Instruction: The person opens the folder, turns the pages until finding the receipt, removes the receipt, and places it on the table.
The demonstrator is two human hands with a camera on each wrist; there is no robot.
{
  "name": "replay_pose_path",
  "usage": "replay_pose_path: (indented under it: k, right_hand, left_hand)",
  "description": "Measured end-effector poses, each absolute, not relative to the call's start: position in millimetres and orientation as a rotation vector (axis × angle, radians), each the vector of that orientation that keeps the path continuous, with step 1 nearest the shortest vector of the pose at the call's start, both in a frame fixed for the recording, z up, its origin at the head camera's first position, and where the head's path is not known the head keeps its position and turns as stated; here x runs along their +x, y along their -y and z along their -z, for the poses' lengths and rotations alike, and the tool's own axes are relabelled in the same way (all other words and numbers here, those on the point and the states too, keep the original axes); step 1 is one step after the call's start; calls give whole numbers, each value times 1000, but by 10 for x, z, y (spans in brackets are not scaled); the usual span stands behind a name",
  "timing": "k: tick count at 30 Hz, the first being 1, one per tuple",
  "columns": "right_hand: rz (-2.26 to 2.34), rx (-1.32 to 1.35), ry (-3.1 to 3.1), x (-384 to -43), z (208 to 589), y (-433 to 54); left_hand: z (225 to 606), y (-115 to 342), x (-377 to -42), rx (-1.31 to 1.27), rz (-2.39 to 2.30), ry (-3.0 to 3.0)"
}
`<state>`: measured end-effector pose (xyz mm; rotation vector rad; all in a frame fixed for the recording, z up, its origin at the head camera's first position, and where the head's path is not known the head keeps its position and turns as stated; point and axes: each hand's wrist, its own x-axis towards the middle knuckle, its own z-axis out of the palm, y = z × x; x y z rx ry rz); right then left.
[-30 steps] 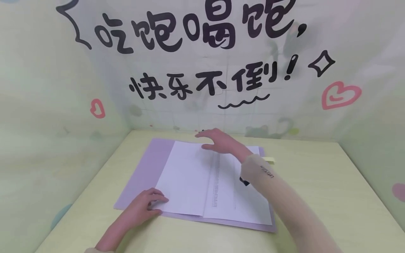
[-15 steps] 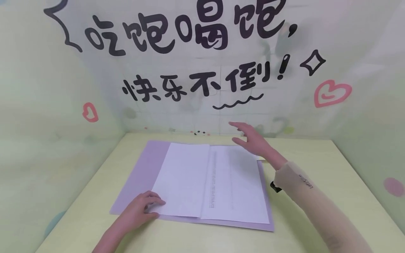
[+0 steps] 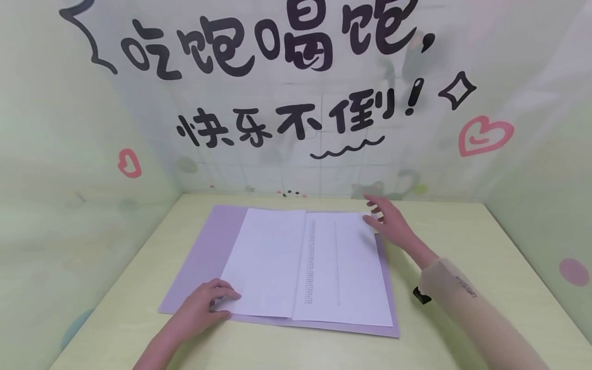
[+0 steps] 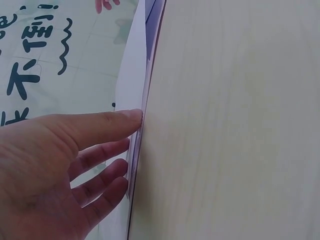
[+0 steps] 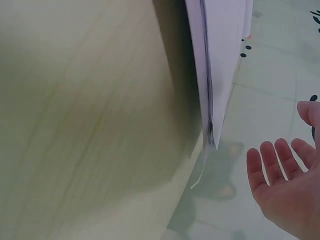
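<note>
A lilac folder lies spread open on the table, holding white sheets. The left page looks blank, while the right page has columns of small print. My left hand rests at the lower left of the left page, fingers on the paper and thumb at the folder's bottom edge. In the left wrist view, the thumb and loosely bent fingers touch that edge. Over the upper right corner of the right page hovers my right hand, its fingers spread, holding nothing. The right wrist view shows the right hand apart from the papers.
The pale wooden table extends right of the folder and in front of it. Printed walls close in the back and sides; the back wall bears large black characters. A thin pale strip sticks out from the folder's edge.
My right hand has moved rightward from above the middle of the pages to the upper right corner, lowering lately. My left hand and the folder keep their places; the view has shifted slightly.
</note>
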<state>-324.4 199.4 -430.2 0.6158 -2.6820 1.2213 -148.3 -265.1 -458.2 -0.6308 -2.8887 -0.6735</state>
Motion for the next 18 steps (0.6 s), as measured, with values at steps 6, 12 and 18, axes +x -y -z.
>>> replay_pose_path:
  k: [6,12,18]
  right_hand:
    - [-1153,565,2752,-3166,4476,-2049]
    - [-1132,516,2862,-3069,4587,-2116]
    - [-1096,518,2988,-3056,4618,-2156]
  left_hand:
    - [4604,2648,-1487,-644,670,2877]
    - [4605,2646,-1486,-637,663,2881]
    - [4590,2635,-1486,-631,665,2895]
